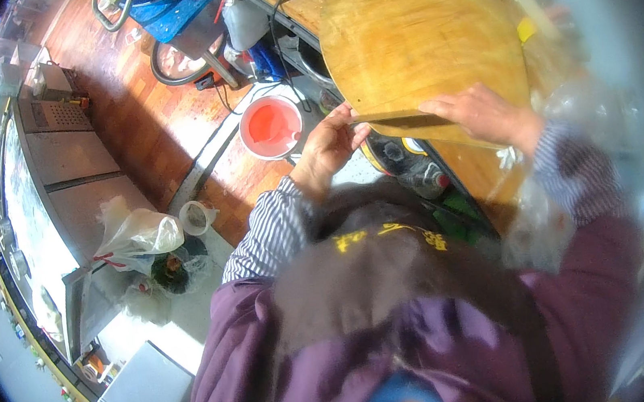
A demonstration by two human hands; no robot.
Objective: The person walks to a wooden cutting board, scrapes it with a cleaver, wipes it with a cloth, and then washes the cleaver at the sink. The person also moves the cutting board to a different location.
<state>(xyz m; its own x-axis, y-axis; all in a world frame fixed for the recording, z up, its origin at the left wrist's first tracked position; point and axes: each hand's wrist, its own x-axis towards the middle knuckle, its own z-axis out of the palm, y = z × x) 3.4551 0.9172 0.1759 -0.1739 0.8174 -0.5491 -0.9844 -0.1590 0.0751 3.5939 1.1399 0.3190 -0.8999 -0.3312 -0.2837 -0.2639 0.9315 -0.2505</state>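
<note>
The person's left hand (322, 150) is pinching one end of a narrow brown strip (399, 120) over the near part of a wooden board (422, 37); the right hand (486, 118), well apart, is touching the other end, its grip unclear

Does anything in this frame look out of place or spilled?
Nothing looks plainly spilled or damaged. The rounded wooden board seems to jut past the edge of the workbench near the left hand, slightly askew, though the lens bends edges. Bright patches on the floor look like sunlight.
</note>
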